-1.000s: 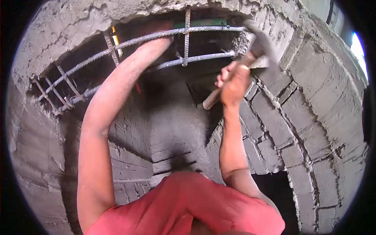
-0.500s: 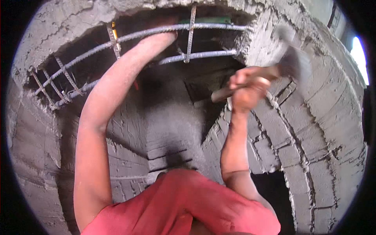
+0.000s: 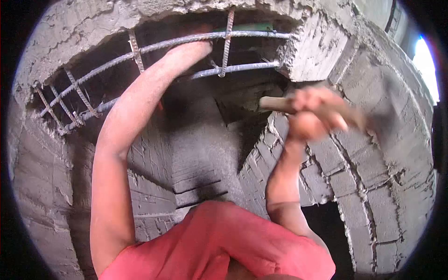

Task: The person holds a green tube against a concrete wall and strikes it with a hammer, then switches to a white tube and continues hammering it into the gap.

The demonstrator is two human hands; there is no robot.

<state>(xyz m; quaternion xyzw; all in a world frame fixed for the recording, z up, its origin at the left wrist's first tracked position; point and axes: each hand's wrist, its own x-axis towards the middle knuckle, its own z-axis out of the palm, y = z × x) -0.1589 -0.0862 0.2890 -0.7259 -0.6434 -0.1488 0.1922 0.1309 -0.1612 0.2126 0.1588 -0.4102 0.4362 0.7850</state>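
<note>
We see the right hand (image 3: 317,112), its grip closed around the handle of a hammer (image 3: 275,103), whose blurred head (image 3: 386,112) hangs before a rough grey wall (image 3: 368,154). The left hand (image 3: 201,45) reaches behind ribbed steel bars (image 3: 163,45); shadow hides its grip, so we cannot tell its state. We judge the hammer stiff, sturdy and head-heavy, best held low on the handle, where dust may make it slippery.

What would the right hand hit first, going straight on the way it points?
Following its forearm, the right hand would probably meet the pale concrete face above it in view; depth is unclear.
</note>
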